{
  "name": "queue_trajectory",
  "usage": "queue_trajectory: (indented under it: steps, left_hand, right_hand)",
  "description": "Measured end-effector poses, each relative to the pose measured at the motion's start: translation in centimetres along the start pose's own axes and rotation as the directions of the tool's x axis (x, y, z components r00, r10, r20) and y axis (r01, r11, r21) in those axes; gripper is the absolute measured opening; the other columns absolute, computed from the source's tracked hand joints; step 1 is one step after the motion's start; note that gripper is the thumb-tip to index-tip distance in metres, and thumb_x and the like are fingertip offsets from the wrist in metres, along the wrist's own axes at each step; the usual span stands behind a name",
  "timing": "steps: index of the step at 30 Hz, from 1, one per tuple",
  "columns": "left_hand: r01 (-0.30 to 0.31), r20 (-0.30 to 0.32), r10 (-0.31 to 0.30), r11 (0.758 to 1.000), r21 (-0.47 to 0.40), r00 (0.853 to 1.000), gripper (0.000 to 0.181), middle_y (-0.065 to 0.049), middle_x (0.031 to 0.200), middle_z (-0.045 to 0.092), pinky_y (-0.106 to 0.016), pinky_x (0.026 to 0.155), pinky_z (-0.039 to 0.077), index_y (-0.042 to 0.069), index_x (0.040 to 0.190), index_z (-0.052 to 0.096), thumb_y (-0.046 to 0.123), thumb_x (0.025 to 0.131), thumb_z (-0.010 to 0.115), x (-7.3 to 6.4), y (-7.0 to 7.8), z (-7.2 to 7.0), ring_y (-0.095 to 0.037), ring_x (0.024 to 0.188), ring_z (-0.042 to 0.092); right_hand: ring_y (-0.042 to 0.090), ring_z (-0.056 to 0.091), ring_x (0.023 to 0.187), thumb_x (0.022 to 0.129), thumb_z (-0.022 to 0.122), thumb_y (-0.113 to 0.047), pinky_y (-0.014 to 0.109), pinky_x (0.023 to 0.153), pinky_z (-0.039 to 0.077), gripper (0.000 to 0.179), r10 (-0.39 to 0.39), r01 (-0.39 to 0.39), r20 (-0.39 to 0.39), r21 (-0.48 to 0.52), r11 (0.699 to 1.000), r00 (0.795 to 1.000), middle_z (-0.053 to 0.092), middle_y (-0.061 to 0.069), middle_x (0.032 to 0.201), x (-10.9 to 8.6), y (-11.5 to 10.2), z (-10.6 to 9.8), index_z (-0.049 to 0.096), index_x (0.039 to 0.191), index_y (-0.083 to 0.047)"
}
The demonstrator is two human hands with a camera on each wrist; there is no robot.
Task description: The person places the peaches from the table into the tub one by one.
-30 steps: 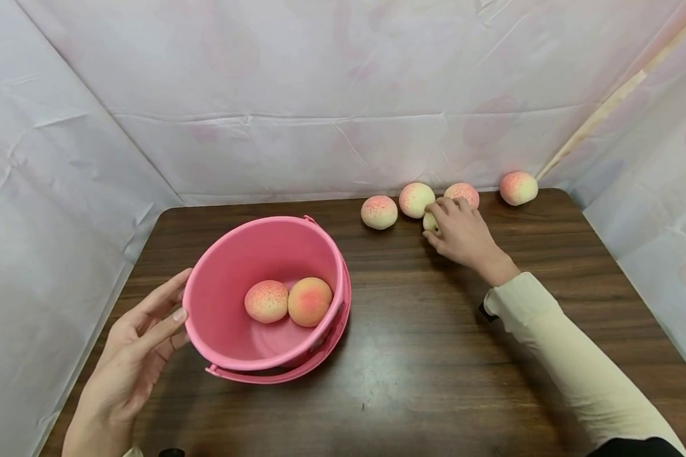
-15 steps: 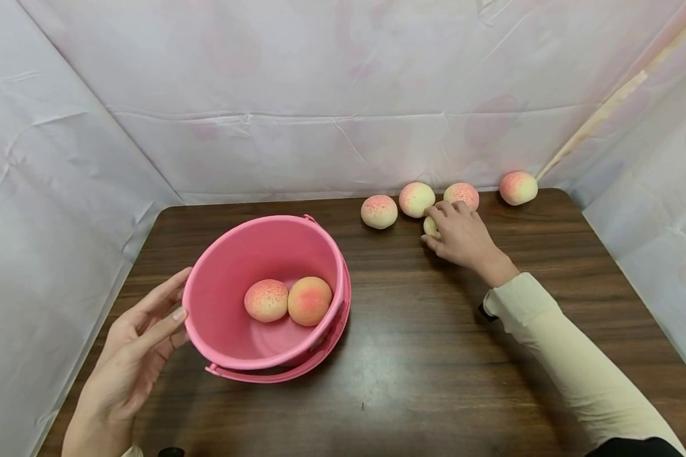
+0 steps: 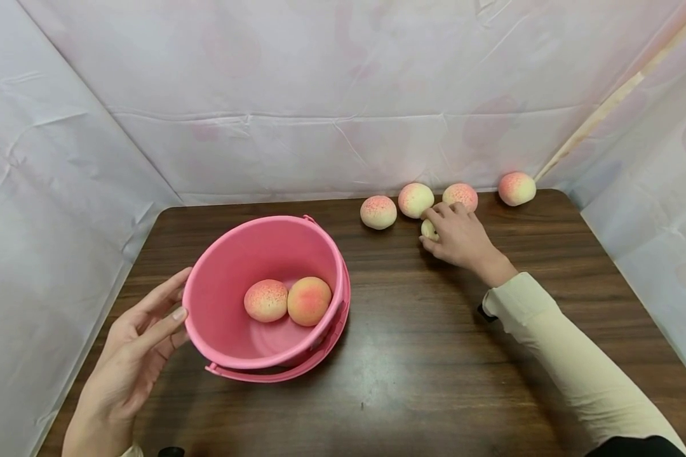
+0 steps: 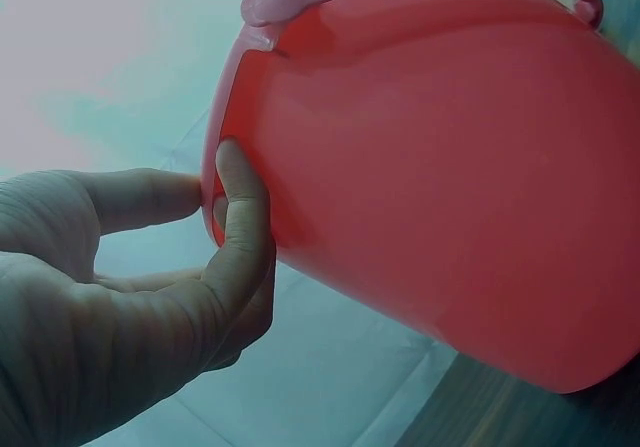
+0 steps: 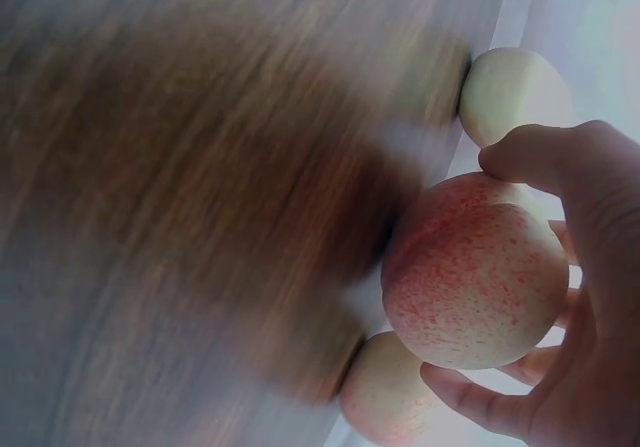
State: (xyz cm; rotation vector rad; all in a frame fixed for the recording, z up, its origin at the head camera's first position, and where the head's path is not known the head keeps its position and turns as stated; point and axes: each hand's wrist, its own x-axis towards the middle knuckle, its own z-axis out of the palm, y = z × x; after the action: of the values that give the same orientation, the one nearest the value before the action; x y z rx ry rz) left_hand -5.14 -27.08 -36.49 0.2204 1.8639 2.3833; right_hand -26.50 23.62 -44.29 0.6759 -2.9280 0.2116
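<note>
Pink bucket point(image 3: 228, 279) pinched at its rim by your left hand point(image 3: 126, 355), hold the peach point(image 5: 475, 282) gently, your right hand point(image 3: 460, 236) curling its fingers round it.

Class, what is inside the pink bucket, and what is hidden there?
Inside the pink bucket lie a speckled peach and, beside it, an orange peach. They cover part of the bucket floor, so whatever is beneath cannot be seen.

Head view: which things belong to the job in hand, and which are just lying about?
In the job: pink bucket, left hand on its rim; peach in right hand; two peaches inside the bucket; probably the four loose peaches.

Seemingly just surroundings: wooden table; pale sheeting.
</note>
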Motion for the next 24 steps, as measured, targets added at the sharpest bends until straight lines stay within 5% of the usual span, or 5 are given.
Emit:
queue_trajectory:
  steps: [24]
  left_hand:
    - [0.006, 0.004, -0.006, 1.000, -0.006, 1.000, 0.058, -0.007, 0.142, 0.056, -0.030, 0.096, 0.062, -0.003, 0.163, 0.026, -0.013, 0.106, 0.035, 0.0, 0.0, -0.1, -0.013, 0.119, 0.069]
  right_hand:
    - [0.041, 0.057, 0.110, 0.093, 0.065, -0.042, 0.059, 0.076, 0.054, 0.045, -0.019, 0.018, -0.051, -0.009, 1.000, 0.999, 0.064, 0.010, 0.129, 0.8, -1.8, -2.0, 0.063, 0.130, -0.017]
